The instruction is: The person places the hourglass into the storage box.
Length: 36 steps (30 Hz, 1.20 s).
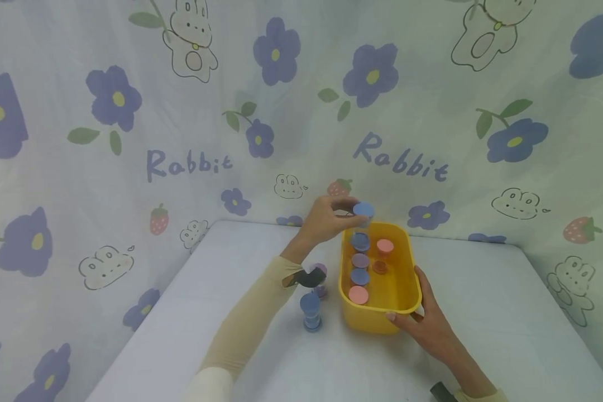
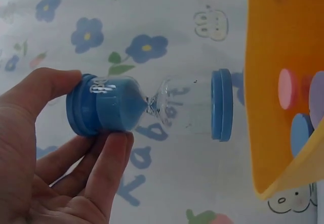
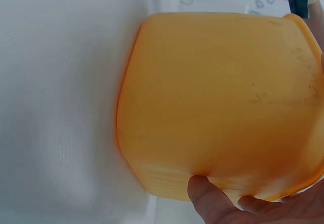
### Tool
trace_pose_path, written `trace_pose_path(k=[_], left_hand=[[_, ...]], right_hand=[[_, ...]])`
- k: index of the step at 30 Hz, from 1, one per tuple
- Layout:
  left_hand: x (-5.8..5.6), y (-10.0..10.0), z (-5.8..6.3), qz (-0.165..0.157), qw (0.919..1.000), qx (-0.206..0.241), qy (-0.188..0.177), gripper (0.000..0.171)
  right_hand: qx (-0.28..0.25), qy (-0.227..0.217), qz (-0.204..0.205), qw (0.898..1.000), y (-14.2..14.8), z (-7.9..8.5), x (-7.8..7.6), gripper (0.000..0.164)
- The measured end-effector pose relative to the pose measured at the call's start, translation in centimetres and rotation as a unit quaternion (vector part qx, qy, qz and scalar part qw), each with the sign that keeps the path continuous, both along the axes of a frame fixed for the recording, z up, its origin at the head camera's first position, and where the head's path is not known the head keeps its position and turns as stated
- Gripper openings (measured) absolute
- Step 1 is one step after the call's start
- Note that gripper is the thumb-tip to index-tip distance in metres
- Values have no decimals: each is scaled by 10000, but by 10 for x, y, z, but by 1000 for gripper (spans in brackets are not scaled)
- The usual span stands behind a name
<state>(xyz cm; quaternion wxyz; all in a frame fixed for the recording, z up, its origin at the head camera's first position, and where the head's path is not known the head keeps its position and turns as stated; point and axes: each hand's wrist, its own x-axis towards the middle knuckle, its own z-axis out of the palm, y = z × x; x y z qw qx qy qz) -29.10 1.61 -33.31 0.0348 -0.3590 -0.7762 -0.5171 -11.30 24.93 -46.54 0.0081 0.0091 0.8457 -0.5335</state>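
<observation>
My left hand [image 1: 328,219] pinches a blue sand timer [image 2: 119,105] by one capped end, with thumb and fingers around its rim. In the head view this timer [image 1: 364,211] is held over the far left part of a yellow plastic bin [image 1: 377,319]. Blue sand fills the bulb nearest the fingers, while the other bulb looks clear. With thumb and fingers spread around its near right corner, my right hand [image 1: 432,329] grips the bin. Along the bin's left side stand several timers, with blue, purple and pink caps [image 1: 358,295]. Another pink-capped timer [image 1: 384,247] stands farther right inside.
On the white table left of the bin, a blue sand timer [image 1: 311,314] stands upright. Behind it is a purple one [image 1: 320,273], partly covered by the left wrist strap [image 1: 309,277]. A printed rabbit-and-flower curtain [image 1: 301,111] rises behind the table.
</observation>
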Motion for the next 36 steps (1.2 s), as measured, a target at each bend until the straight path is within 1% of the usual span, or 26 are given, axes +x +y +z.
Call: trace_pose_path(k=[4, 11, 18, 22, 25, 30, 32, 36], left_hand=[[-1, 8, 0, -44, 9999, -143, 68, 38], [-2, 19, -2, -231, 9991, -266, -216, 42], [-6, 31, -7, -327, 9976, -508, -336, 39], [-8, 37, -11, -364, 9962, -731, -293, 39], [-9, 43, -14, -326, 9944, -961, -279, 40], [-8, 51, -17, -198, 9888, -1356, -582, 51], [-7, 54, -19, -186, 9864, -1503, -633, 55], [-8, 57, -22, -297, 9842, -1664, -521, 52]], right_hand=[[-19, 16, 38, 10000, 0, 0, 1, 116], [-100, 78, 107, 9999, 1, 0, 1, 115], [-164, 210, 174, 9995, 2, 2, 2, 114], [-219, 259, 216, 9992, 3, 2, 2, 113], [-236, 269, 232, 9991, 3, 1, 2, 112], [-226, 293, 236, 9990, 3, 0, 3, 111], [-205, 291, 220, 9991, 3, 0, 3, 111], [-152, 253, 189, 9994, 2, 1, 2, 112]])
